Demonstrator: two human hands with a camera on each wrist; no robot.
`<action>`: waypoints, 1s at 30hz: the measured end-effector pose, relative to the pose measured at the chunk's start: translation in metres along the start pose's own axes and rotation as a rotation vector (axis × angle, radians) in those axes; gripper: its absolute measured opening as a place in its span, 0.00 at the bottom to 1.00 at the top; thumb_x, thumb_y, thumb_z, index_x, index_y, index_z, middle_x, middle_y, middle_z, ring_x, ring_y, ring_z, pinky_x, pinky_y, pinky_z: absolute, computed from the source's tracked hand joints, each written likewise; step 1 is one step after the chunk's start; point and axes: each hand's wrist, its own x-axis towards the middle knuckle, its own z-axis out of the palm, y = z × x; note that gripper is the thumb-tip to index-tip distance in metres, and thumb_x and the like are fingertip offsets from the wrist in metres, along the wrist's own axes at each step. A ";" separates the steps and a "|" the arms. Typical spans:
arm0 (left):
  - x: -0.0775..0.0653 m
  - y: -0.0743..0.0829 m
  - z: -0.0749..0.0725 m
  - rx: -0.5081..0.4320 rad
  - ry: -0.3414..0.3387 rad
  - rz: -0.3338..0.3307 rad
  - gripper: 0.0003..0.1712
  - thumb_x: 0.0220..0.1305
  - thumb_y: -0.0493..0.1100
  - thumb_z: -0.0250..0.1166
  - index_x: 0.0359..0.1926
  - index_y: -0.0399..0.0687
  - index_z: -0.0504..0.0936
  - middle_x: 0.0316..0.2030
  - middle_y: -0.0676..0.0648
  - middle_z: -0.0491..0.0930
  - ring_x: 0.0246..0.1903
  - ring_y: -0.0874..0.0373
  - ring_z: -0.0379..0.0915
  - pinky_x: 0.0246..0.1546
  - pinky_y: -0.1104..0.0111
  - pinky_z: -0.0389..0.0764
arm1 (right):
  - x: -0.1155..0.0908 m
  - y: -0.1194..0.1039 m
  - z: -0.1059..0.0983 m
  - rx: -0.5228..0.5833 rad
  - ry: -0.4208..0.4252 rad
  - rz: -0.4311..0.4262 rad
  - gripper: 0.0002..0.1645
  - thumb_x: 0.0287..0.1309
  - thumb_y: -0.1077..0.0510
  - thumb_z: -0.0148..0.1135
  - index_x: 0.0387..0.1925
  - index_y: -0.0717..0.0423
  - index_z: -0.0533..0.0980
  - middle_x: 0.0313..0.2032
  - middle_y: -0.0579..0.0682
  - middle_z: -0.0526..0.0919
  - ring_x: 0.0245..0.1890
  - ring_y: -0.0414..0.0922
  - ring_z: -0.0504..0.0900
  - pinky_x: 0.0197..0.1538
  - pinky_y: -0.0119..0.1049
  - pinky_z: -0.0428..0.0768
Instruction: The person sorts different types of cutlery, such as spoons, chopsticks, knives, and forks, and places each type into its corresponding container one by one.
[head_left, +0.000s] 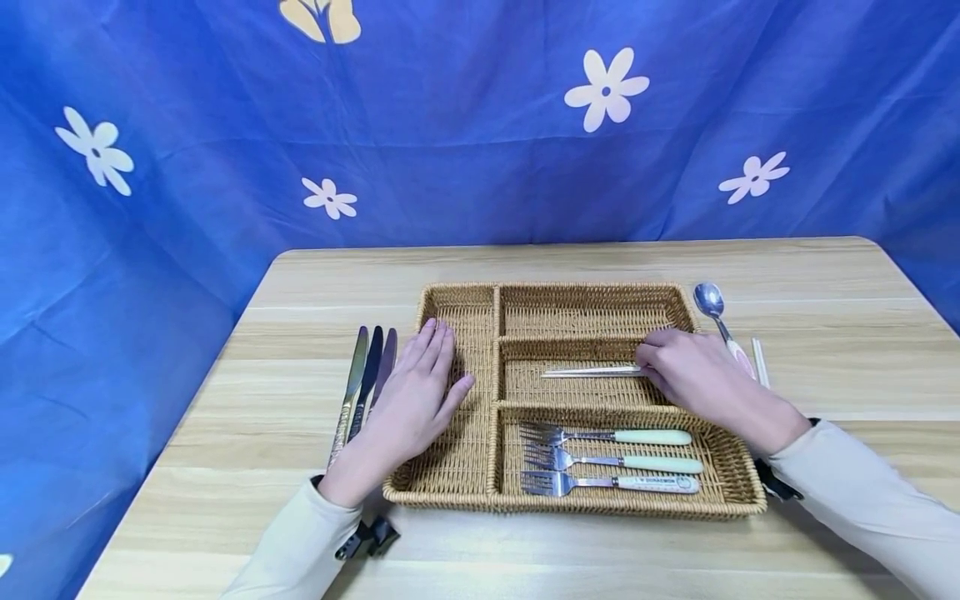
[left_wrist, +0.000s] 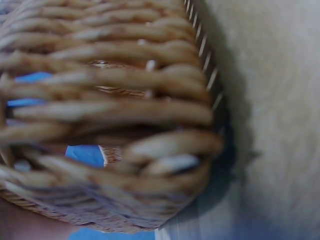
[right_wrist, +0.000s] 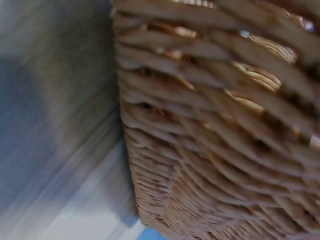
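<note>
Grip of the right hand [head_left: 693,367] pinches slim white chopsticks [head_left: 592,372] in the middle compartment of a brown woven wicker tray [head_left: 465,450]; the left hand [head_left: 411,390], fingers straight, lies over the tray's left rim. Three silver forks with pale handles [head_left: 641,462] lie in the near compartment.

Slim white chopsticks [head_left: 596,372] are held at their right ends, pointed left, within the middle right-hand compartment of a tan woven basket [head_left: 585,506] set flat on the bench [head_left: 225,400].
</note>
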 end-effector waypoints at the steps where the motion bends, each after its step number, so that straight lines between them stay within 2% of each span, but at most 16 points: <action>1: 0.000 0.000 0.000 0.001 -0.002 -0.001 0.38 0.75 0.54 0.45 0.69 0.25 0.54 0.70 0.30 0.52 0.73 0.40 0.41 0.73 0.52 0.43 | 0.000 0.000 0.001 -0.004 0.001 0.004 0.07 0.47 0.63 0.73 0.25 0.51 0.80 0.25 0.46 0.81 0.22 0.44 0.79 0.19 0.37 0.78; 4: 0.000 0.000 0.001 0.000 0.006 0.005 0.38 0.75 0.54 0.45 0.69 0.25 0.55 0.70 0.30 0.53 0.72 0.39 0.42 0.72 0.52 0.45 | 0.000 0.000 0.002 -0.004 0.014 0.020 0.07 0.48 0.63 0.73 0.25 0.52 0.80 0.25 0.46 0.81 0.22 0.44 0.79 0.19 0.38 0.77; 9: 0.000 -0.001 0.002 0.006 0.029 0.020 0.38 0.75 0.54 0.47 0.68 0.24 0.57 0.69 0.29 0.54 0.72 0.39 0.43 0.72 0.50 0.49 | -0.003 -0.001 0.000 0.001 0.054 0.043 0.09 0.46 0.70 0.69 0.29 0.56 0.81 0.28 0.48 0.82 0.25 0.48 0.81 0.22 0.40 0.80; 17: 0.000 -0.002 0.003 0.007 0.038 0.018 0.37 0.74 0.54 0.49 0.67 0.24 0.59 0.68 0.28 0.57 0.72 0.39 0.44 0.72 0.52 0.46 | -0.011 0.001 -0.013 0.057 0.149 0.061 0.16 0.40 0.76 0.66 0.34 0.59 0.82 0.31 0.51 0.83 0.28 0.50 0.82 0.23 0.41 0.82; 22: -0.001 -0.002 0.003 0.005 0.021 0.007 0.38 0.74 0.55 0.47 0.68 0.25 0.58 0.69 0.29 0.55 0.72 0.40 0.43 0.72 0.52 0.45 | -0.026 0.008 -0.026 0.072 0.224 0.108 0.16 0.39 0.75 0.68 0.33 0.58 0.83 0.31 0.52 0.85 0.27 0.48 0.83 0.25 0.43 0.83; 25: -0.001 -0.002 0.003 0.004 0.013 0.003 0.38 0.75 0.55 0.46 0.68 0.25 0.57 0.69 0.30 0.54 0.72 0.40 0.43 0.72 0.52 0.44 | -0.039 0.013 -0.033 0.047 0.253 0.164 0.16 0.38 0.73 0.71 0.32 0.57 0.83 0.29 0.51 0.85 0.23 0.46 0.81 0.22 0.43 0.80; 30: 0.000 -0.002 0.003 -0.002 0.004 -0.002 0.38 0.75 0.55 0.45 0.69 0.25 0.55 0.70 0.30 0.52 0.72 0.40 0.42 0.72 0.52 0.44 | -0.061 0.022 -0.039 0.020 0.270 0.261 0.15 0.36 0.71 0.72 0.31 0.57 0.82 0.29 0.54 0.86 0.23 0.51 0.82 0.23 0.50 0.80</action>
